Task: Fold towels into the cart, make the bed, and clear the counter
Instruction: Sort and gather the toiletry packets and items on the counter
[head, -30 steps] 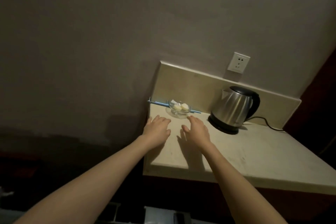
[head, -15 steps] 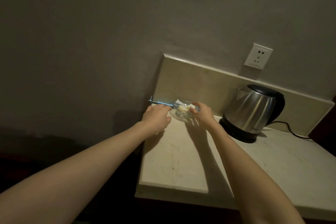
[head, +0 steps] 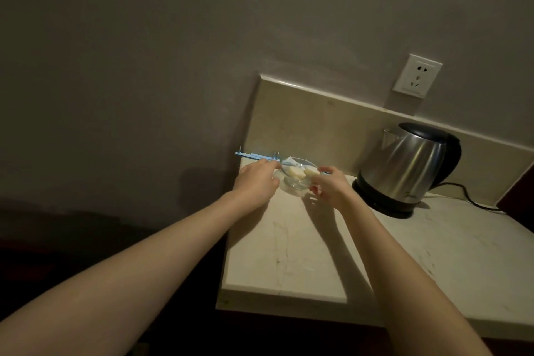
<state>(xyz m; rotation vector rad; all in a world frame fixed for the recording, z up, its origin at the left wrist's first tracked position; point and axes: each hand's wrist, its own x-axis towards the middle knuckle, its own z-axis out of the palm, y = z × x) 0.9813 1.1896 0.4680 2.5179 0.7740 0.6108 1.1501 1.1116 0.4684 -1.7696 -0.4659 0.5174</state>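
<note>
I am reaching both bare arms across a pale stone counter toward a small glass bowl at its back left corner. My left hand is curling against the bowl's left side, and my right hand is pinching its right rim. Pale pieces are lying inside the bowl. Right of the bowl, a steel kettle is standing, with a wall socket above it.

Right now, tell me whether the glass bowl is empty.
Not empty: the glass bowl holds two pale pieces; what they are cannot be told.
</note>
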